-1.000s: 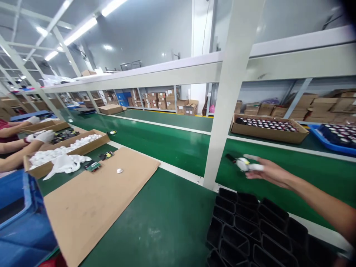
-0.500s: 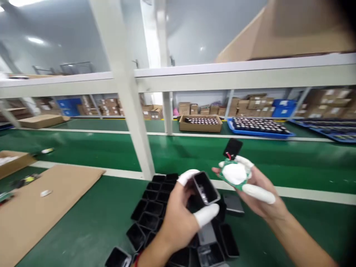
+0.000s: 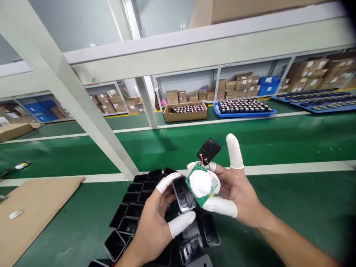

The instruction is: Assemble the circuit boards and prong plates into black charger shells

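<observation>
My left hand (image 3: 160, 218), with white finger cots on thumb and forefinger, grips a small black plastic case (image 3: 184, 194) whose open end faces up toward me. My right hand (image 3: 233, 189), also in finger cots, pinches a green circuit board (image 3: 200, 184) with a round white pad on its face. One finger of that hand points up, free. Red and black wires join the board to a flat black panel (image 3: 209, 150) above it. The board's left edge is right beside the case's mouth; whether they touch I cannot tell. Below lie several more black cases (image 3: 130, 225) on the bench.
A cardboard sheet (image 3: 39, 211) with a small white piece (image 3: 15, 214) covers the left bench. A white post (image 3: 91, 122) rises behind the cases. Across the green surface stand a carton (image 3: 185, 115) and a blue tray (image 3: 246, 114), both filled with small parts.
My right hand has brought the circuit board left, up to the case in my left hand. One right finger has lifted away. The whole view has tilted and turned.
</observation>
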Available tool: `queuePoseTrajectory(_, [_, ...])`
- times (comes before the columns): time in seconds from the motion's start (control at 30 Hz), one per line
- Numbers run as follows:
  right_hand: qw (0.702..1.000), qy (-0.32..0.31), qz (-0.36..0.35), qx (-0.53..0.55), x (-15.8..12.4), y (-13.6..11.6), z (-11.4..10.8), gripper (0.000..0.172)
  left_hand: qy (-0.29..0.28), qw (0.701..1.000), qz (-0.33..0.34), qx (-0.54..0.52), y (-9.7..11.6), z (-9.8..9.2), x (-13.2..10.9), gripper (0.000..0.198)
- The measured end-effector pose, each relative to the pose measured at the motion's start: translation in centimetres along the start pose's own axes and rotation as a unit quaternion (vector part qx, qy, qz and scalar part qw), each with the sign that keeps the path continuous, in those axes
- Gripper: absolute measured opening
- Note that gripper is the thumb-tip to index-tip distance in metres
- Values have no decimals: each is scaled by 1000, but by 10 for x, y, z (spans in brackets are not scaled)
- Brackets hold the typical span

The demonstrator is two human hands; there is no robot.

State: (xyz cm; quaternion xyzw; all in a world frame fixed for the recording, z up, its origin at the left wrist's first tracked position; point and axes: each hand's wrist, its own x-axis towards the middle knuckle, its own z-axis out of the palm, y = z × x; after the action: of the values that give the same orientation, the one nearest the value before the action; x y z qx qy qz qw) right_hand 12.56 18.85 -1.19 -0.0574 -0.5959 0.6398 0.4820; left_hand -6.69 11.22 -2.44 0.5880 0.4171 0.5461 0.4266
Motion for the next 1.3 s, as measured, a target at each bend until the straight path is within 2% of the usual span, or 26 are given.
queuePoseTrajectory(0.1, [999, -1, -4, -35, -4, 0, 4, 133, -5, 999, 3, 37, 6, 5, 1, 66])
queuePoseTrajectory(0.3, [1000, -15, 17, -9, -4, 2, 5, 118, -3, 998, 4, 64, 13, 6, 4, 64])
queuePoseTrajectory(0.47, [999, 0, -23, 38, 3, -1, 6, 125, -7, 996, 4, 85, 13, 5, 3, 63])
queuePoseTrajectory(0.6, [997, -29, -71, -27, 1, -1, 7, 126, 1, 998, -1, 68, 10, 6, 3, 63])
queuePoseTrajectory(0.8, [974, -58, -89, -198, -7, -1, 4, 128, 9, 995, 13, 100, 9, 4, 2, 66])
queuePoseTrajectory(0.97, [950, -73, -108, -285, -9, -10, -3, 114, 6, 995, 3, 99, 11, 4, 4, 64])
queuePoseTrajectory(1.03, [944, -76, -111, -300, -9, -12, -5, 113, 6, 994, 1, 111, 10, 3, 4, 65])
queuePoseTrajectory(1.17, [959, -73, -116, -247, -5, -14, -3, 117, 4, 992, -1, 130, 10, 3, 4, 64])
queuePoseTrajectory(1.3, [956, -114, -120, -243, -1, -15, 1, 115, -3, 990, 19, 142, 11, 4, 5, 64])
